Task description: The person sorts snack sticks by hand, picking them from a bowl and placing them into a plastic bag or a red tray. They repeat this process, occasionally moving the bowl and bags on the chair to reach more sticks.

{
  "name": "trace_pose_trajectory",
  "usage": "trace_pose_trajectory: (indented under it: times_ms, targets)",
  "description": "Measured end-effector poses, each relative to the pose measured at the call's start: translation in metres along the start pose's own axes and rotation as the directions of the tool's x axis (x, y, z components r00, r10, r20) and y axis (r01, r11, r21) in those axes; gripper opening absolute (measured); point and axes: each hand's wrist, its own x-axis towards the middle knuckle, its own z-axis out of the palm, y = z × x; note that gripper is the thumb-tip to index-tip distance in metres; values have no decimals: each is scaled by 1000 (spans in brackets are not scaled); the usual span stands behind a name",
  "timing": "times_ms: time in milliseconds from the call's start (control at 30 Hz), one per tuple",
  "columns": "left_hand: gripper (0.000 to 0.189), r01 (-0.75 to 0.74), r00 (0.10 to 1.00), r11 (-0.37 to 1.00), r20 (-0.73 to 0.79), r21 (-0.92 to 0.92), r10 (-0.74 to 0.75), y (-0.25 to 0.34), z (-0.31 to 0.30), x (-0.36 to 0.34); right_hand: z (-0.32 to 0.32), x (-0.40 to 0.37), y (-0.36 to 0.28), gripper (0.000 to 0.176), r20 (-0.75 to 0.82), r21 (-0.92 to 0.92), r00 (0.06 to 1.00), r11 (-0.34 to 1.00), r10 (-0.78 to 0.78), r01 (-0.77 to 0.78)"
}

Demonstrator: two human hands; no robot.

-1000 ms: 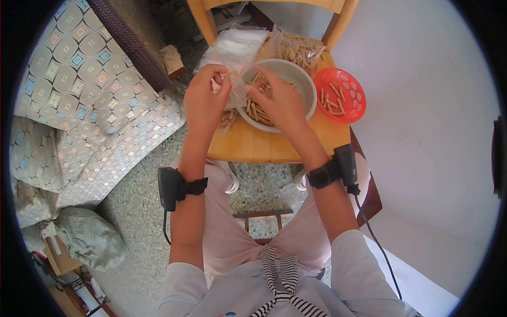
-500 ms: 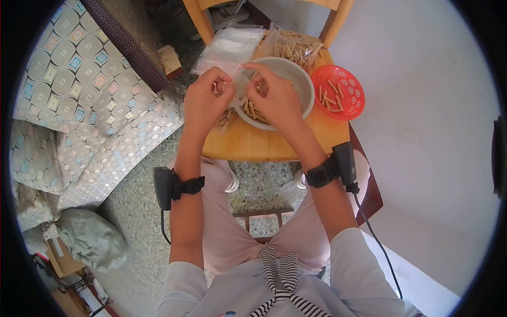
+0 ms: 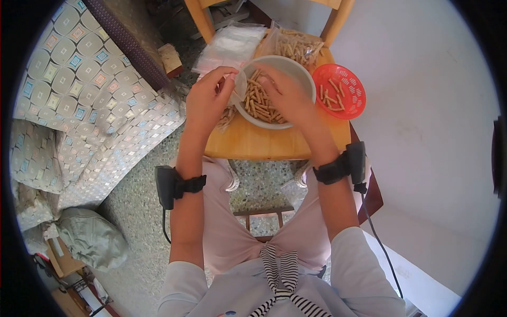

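Note:
My left hand [image 3: 206, 100] is closed, pinching the rim of a small clear plastic bag [image 3: 241, 86] at the left side of a grey-white bowl [image 3: 311, 100]. Short tan stick-like pieces [image 3: 257, 103] fill part of that bowl. Over its right half hovers my right hand [image 3: 289, 98], thumb and fingers apart and nothing visible between them; motion smears the fingertips. Under my left hand, more of the tan pieces [image 3: 226, 119] lie in what looks like clear plastic at the bowl's left.
A wooden chair seat [image 3: 248, 150] carries everything. Behind the bowl are a stack of clear bags [image 3: 229, 47] and a larger bag of tan pieces [image 3: 298, 47]. A red basket [image 3: 359, 100] with several pieces stands right, near the wall [image 3: 422, 132]. Patterned cloth [image 3: 95, 105] hangs left.
My right hand has let go of the small bag and moved right over the bowl, its fingers parting. My left hand still holds the bag, almost in the same place.

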Motion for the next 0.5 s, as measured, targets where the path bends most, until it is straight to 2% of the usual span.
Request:
trace_pose_trajectory:
  times_ms: [33,67,100,133,200,233,300,433,500]
  targets:
    - [20,4,1000,998,-6,69,-4,-1,0,-1,-8,-5,3,38,3,1,1000,1000,-1,1]
    - [20,10,1000,990,-12,138,-8,-1,1,-2,-16,-12,5,38,128,-222,984,971,120,-90]
    - [20,12,1000,990,-13,139,-10,-1,1,-2,-20,-17,2,39,218,-443,941,885,261,-143]
    - [21,-6,999,993,-38,121,11,-1,2,-2,-21,-20,-1,39,218,-443,941,885,260,-142]
    - [21,-27,998,995,-61,99,33,1,4,-1,-23,-24,-6,41,305,-607,902,792,307,-64]
    - [22,-34,997,993,-68,114,42,2,4,-1,-21,-24,-4,41,304,-609,901,790,309,-65]
    - [22,-40,996,991,-75,129,50,3,3,-1,-12,-21,-1,36,425,-573,838,818,343,-44]
    - [23,-4,999,991,-50,133,11,5,5,-2,-3,-14,-1,33,368,-591,850,801,378,-100]
    - [23,13,999,991,-39,132,-8,5,5,-2,-4,-13,0,28,369,-461,877,880,307,-114]
